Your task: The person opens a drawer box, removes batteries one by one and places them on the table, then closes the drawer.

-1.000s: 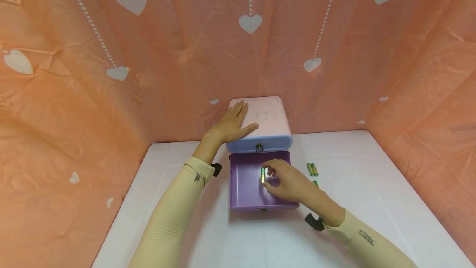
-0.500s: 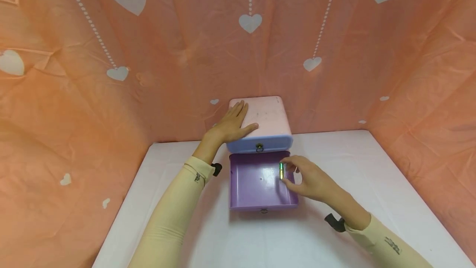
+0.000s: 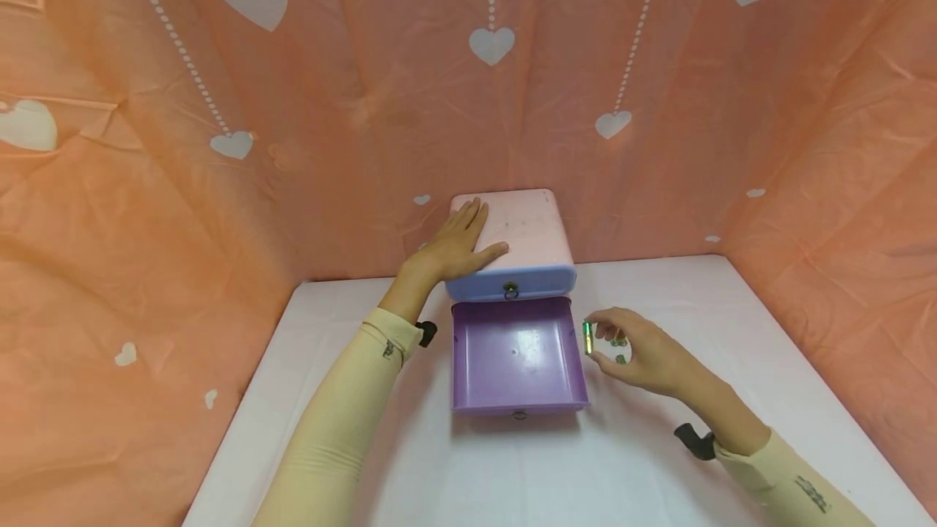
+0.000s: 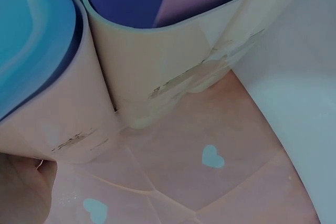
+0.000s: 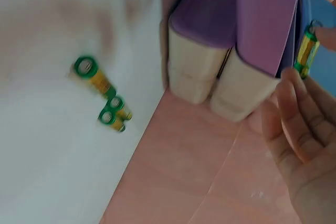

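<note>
My left hand (image 3: 455, 247) lies flat, fingers spread, on the pink top of a small drawer cabinet (image 3: 529, 228); part of it shows at the lower left of the left wrist view. Below the cabinet's blue drawer front (image 3: 476, 285), a purple drawer (image 3: 483, 364) is pulled out, its inside bare. Just beyond that drawer's right wall, my right hand (image 3: 647, 354) pinches a green and yellow battery (image 3: 588, 338) upright between thumb and fingertips. The right wrist view also shows this battery (image 5: 307, 51), in front of the blue drawer.
On the white table (image 3: 410, 470), right of the drawer, lie a battery (image 5: 97, 78) and a side-by-side pair of batteries (image 5: 115, 113), partly behind my right hand in the head view. An orange curtain (image 3: 366, 104) with white hearts hangs close behind the cabinet.
The right hand has carried the battery rightward, from over the purple drawer to outside its right wall. My left hand and the drawer have stayed put.
</note>
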`<move>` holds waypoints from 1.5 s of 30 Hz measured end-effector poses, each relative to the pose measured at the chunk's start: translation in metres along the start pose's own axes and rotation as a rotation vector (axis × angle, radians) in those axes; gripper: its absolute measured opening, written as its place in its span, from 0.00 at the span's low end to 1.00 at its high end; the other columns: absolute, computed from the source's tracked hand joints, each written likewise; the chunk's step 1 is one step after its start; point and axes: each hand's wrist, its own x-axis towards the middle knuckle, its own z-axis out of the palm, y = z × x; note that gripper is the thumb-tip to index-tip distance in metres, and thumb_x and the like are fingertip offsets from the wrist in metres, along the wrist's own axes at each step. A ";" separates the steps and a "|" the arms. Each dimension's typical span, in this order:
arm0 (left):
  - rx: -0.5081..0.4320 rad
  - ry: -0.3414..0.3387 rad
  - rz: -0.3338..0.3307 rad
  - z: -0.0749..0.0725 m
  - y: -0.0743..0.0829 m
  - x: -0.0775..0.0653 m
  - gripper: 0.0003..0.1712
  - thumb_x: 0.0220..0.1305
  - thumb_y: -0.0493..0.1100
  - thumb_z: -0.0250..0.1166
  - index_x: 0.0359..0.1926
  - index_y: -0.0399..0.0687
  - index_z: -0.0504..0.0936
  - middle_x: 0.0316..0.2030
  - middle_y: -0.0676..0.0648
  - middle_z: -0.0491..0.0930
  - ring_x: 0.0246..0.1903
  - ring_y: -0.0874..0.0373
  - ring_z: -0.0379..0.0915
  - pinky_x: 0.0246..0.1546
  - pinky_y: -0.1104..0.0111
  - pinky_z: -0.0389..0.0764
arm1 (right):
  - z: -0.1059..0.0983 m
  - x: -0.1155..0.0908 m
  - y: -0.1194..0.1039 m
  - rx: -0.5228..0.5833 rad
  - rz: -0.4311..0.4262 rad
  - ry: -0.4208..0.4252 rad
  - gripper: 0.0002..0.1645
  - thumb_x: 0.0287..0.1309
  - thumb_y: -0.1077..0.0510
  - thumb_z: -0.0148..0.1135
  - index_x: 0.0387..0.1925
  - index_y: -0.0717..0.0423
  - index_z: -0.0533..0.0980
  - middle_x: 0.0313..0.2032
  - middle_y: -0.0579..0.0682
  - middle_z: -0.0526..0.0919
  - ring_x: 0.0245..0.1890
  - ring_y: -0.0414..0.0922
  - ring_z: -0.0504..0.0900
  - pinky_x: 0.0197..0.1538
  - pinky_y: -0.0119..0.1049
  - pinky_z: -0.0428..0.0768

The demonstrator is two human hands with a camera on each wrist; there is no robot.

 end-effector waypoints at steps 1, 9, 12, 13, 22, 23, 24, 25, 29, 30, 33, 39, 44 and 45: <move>0.000 0.001 0.001 0.000 0.000 0.000 0.57 0.79 0.75 0.45 0.88 0.47 0.34 0.87 0.45 0.29 0.86 0.51 0.24 0.85 0.56 0.35 | -0.001 -0.001 0.002 0.002 -0.005 -0.003 0.29 0.52 0.68 0.80 0.56 0.62 0.81 0.41 0.41 0.82 0.40 0.35 0.79 0.43 0.37 0.86; -0.001 -0.005 -0.001 0.002 -0.004 0.003 0.57 0.79 0.75 0.45 0.88 0.49 0.32 0.87 0.47 0.27 0.86 0.52 0.22 0.85 0.54 0.35 | -0.006 -0.014 0.022 0.009 -0.024 -0.037 0.29 0.51 0.68 0.81 0.55 0.60 0.81 0.40 0.35 0.79 0.39 0.34 0.77 0.42 0.38 0.84; 0.008 -0.013 -0.011 0.002 -0.004 0.005 0.57 0.79 0.75 0.45 0.88 0.50 0.31 0.87 0.47 0.26 0.86 0.52 0.21 0.85 0.54 0.34 | -0.006 -0.019 0.031 0.021 -0.030 -0.056 0.29 0.50 0.68 0.81 0.55 0.61 0.80 0.40 0.39 0.81 0.39 0.39 0.78 0.42 0.38 0.84; 0.007 -0.014 -0.012 0.002 -0.004 0.005 0.56 0.79 0.75 0.45 0.88 0.50 0.31 0.87 0.47 0.26 0.86 0.51 0.21 0.85 0.54 0.34 | -0.006 -0.021 0.034 0.021 -0.025 -0.063 0.29 0.50 0.68 0.81 0.55 0.62 0.80 0.40 0.41 0.81 0.38 0.40 0.79 0.42 0.38 0.83; 0.003 -0.022 -0.015 0.001 -0.004 0.005 0.56 0.79 0.75 0.45 0.87 0.50 0.30 0.87 0.48 0.25 0.85 0.52 0.20 0.85 0.54 0.34 | -0.013 -0.036 0.053 0.001 0.172 -0.176 0.24 0.56 0.63 0.76 0.55 0.63 0.81 0.39 0.39 0.80 0.40 0.36 0.77 0.42 0.37 0.81; 0.004 -0.020 -0.016 0.001 -0.004 0.005 0.56 0.79 0.75 0.45 0.87 0.50 0.31 0.87 0.48 0.26 0.85 0.52 0.20 0.85 0.54 0.34 | -0.013 -0.038 0.055 0.002 0.185 -0.188 0.24 0.56 0.64 0.75 0.55 0.63 0.82 0.39 0.39 0.80 0.39 0.36 0.77 0.42 0.37 0.81; -0.003 -0.017 -0.014 0.001 -0.003 0.005 0.56 0.79 0.75 0.45 0.88 0.50 0.31 0.87 0.48 0.26 0.86 0.51 0.21 0.85 0.53 0.34 | -0.013 -0.039 0.056 0.002 0.193 -0.194 0.23 0.56 0.65 0.73 0.54 0.64 0.82 0.38 0.39 0.80 0.39 0.36 0.77 0.42 0.36 0.81; -0.010 -0.013 -0.011 0.001 -0.003 0.004 0.56 0.79 0.75 0.45 0.88 0.50 0.32 0.87 0.47 0.26 0.86 0.51 0.21 0.85 0.53 0.35 | -0.012 -0.039 0.058 0.000 0.193 -0.199 0.22 0.56 0.66 0.72 0.54 0.64 0.82 0.38 0.39 0.80 0.39 0.36 0.77 0.42 0.37 0.81; -0.012 -0.012 -0.011 0.002 -0.004 0.005 0.56 0.79 0.75 0.45 0.88 0.50 0.31 0.87 0.47 0.26 0.86 0.52 0.21 0.85 0.53 0.35 | -0.011 -0.042 0.063 0.001 0.189 -0.217 0.21 0.55 0.69 0.70 0.52 0.66 0.82 0.37 0.42 0.81 0.38 0.38 0.77 0.41 0.37 0.81; -0.011 -0.013 -0.012 0.002 -0.004 0.006 0.56 0.79 0.75 0.45 0.88 0.50 0.31 0.87 0.47 0.26 0.86 0.52 0.21 0.85 0.53 0.35 | -0.011 -0.043 0.064 -0.003 0.193 -0.223 0.21 0.55 0.69 0.71 0.52 0.66 0.82 0.37 0.42 0.81 0.37 0.38 0.77 0.41 0.37 0.81; 0.011 -0.026 -0.022 0.003 -0.005 0.007 0.56 0.79 0.75 0.44 0.87 0.51 0.30 0.87 0.49 0.25 0.85 0.53 0.19 0.85 0.55 0.34 | -0.010 -0.045 0.066 -0.014 0.232 -0.252 0.22 0.54 0.67 0.74 0.52 0.65 0.81 0.36 0.42 0.80 0.36 0.38 0.77 0.41 0.36 0.80; -0.003 -0.016 -0.003 0.002 -0.004 0.004 0.57 0.79 0.75 0.44 0.87 0.49 0.31 0.87 0.47 0.26 0.85 0.53 0.20 0.85 0.55 0.33 | -0.009 -0.050 0.066 -0.039 0.292 -0.306 0.23 0.56 0.64 0.73 0.54 0.65 0.81 0.36 0.41 0.79 0.36 0.37 0.76 0.41 0.36 0.81; -0.014 -0.002 0.010 0.001 -0.003 0.000 0.57 0.79 0.76 0.44 0.88 0.48 0.32 0.87 0.47 0.27 0.86 0.53 0.21 0.85 0.55 0.34 | -0.008 -0.052 0.063 -0.018 0.351 -0.353 0.24 0.57 0.64 0.74 0.56 0.65 0.80 0.37 0.42 0.80 0.38 0.39 0.76 0.43 0.38 0.81; -0.013 -0.003 0.011 0.001 -0.003 -0.001 0.57 0.79 0.76 0.44 0.88 0.48 0.32 0.87 0.47 0.27 0.86 0.53 0.21 0.85 0.55 0.34 | -0.007 -0.052 0.062 -0.013 0.363 -0.363 0.24 0.58 0.63 0.74 0.56 0.65 0.80 0.38 0.42 0.80 0.38 0.40 0.76 0.43 0.39 0.82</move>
